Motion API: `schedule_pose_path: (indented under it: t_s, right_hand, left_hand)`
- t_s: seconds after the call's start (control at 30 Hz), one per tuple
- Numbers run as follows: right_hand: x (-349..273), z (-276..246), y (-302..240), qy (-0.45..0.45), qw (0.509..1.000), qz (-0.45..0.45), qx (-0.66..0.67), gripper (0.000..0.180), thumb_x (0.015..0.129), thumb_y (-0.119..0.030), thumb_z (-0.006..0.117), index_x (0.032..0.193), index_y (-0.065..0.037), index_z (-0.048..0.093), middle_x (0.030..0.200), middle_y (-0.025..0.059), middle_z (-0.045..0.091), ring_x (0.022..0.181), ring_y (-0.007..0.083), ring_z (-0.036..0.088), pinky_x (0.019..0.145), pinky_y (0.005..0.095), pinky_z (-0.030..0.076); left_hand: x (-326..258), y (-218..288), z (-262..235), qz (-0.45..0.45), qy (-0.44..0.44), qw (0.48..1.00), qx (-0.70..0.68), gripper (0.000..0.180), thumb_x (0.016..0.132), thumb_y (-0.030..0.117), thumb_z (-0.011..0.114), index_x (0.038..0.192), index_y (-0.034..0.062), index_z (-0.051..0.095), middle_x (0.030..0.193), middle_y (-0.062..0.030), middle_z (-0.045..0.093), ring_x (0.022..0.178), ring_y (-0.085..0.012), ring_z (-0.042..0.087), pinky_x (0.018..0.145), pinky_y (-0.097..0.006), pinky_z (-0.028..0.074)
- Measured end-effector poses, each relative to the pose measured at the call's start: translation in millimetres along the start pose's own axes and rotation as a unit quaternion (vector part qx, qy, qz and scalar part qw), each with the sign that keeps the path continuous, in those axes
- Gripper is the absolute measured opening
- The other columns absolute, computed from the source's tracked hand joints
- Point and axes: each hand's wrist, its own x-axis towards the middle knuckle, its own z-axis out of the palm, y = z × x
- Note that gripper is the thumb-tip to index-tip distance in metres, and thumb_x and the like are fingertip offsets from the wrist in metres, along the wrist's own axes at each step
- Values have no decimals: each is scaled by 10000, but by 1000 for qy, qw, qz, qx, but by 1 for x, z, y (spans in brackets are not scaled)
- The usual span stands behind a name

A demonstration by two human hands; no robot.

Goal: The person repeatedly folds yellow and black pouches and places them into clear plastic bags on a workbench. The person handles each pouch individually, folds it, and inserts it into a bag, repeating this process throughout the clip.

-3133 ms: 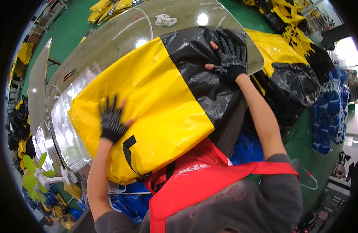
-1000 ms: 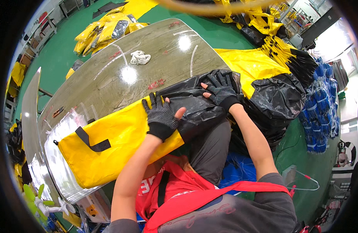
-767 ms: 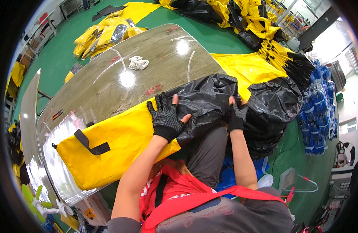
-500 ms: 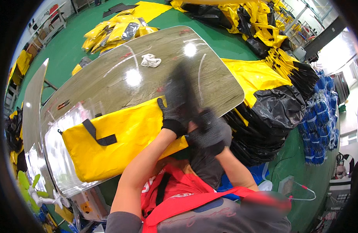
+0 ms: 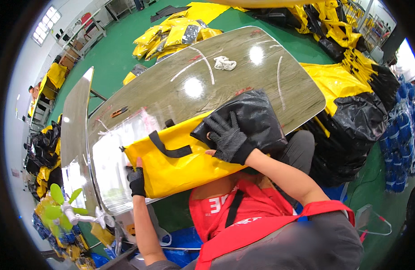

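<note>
A folded yellow bag (image 5: 180, 159) with a black end (image 5: 257, 118) and a black strap lies along the near edge of a shiny wooden table (image 5: 225, 85). My right hand (image 5: 227, 139), in a black dotted glove, presses flat with spread fingers on the fold where black meets yellow. My left hand (image 5: 136, 179), in a black fingerless glove, holds the bag's lower left corner at the table edge.
A white rag (image 5: 224, 63) lies far on the table. Piles of yellow and black bags (image 5: 351, 108) sit to the right and beyond the table (image 5: 176, 33). A small green fan (image 5: 66, 209) stands at lower left. The floor is green.
The black end has been folded over onto the yellow part. My right hand came down flat on the fold, and my left hand moved to the bag's left corner.
</note>
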Motion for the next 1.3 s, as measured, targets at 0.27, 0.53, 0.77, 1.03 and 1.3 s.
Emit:
schedule_pose_path:
  t_s: [0.27,0.53,0.77,1.03,1.3]
  right_hand:
    - [21,47,-43,-74,987,141,37,729,842,-578,524,1399,-123,408,1438,190,350,1370,340,251,1092,618,52]
    - [16,62,-44,-40,994,105,2,535,922,-459,425,1384,-192,448,1468,110,371,1403,347,203,1101,626,-4]
    - [-5,59,-37,7,965,112,-237,426,972,-315,350,1364,-182,452,1489,119,342,1365,301,315,1124,567,123]
    - [-75,84,-33,-54,987,149,1,426,970,-288,369,1369,-162,447,1474,129,353,1358,270,331,1133,493,173]
    - [-124,32,-41,-71,985,157,-1,426,968,-260,388,1373,-141,443,1460,139,365,1351,240,346,1141,419,223]
  left_hand:
    - [-10,64,-19,-129,-274,941,-148,596,902,456,599,1297,22,491,1216,-68,587,1075,-178,574,907,-303,465]
    - [-71,59,-38,-164,-264,905,-291,629,892,347,625,1381,32,384,1315,-129,524,1176,-280,537,998,-391,443]
    - [-120,202,157,-49,-333,836,-434,468,878,235,631,1267,16,489,1096,-92,618,1023,-218,592,905,-340,466]
    - [-152,209,327,581,-173,778,165,584,890,367,534,1373,51,451,1284,-242,502,1204,-404,452,981,-513,359]
    - [-101,220,354,653,-332,637,241,558,883,418,492,1371,152,452,1353,-154,487,1307,-346,377,1115,-553,129]
